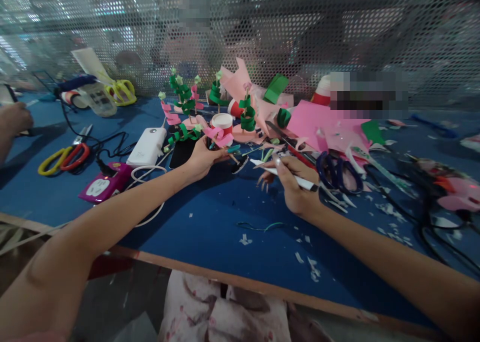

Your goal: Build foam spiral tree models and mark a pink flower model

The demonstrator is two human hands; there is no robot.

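Note:
My left hand [204,158] is closed at the middle of the blue table, its fingertips at a curled pink paper strip [218,136] and a small teal piece [234,148]. Just behind it stands a red and white paper cup [222,123]. To the right, my right hand [296,179] grips a white marker [300,182] with a black end, its other end pointing left toward my left hand. Between the hands lies a small dark and white object [240,164], too blurred to name. Green paper spirals on sticks [247,114] stand behind.
Red-and-yellow scissors [75,157], a purple box [105,182] and a white power bank [147,146] lie left. Blue scissors [339,174], pink paper [318,124], cables and scraps are right. A metal mesh [240,37] rises behind. Another person's hand [15,117] is far left.

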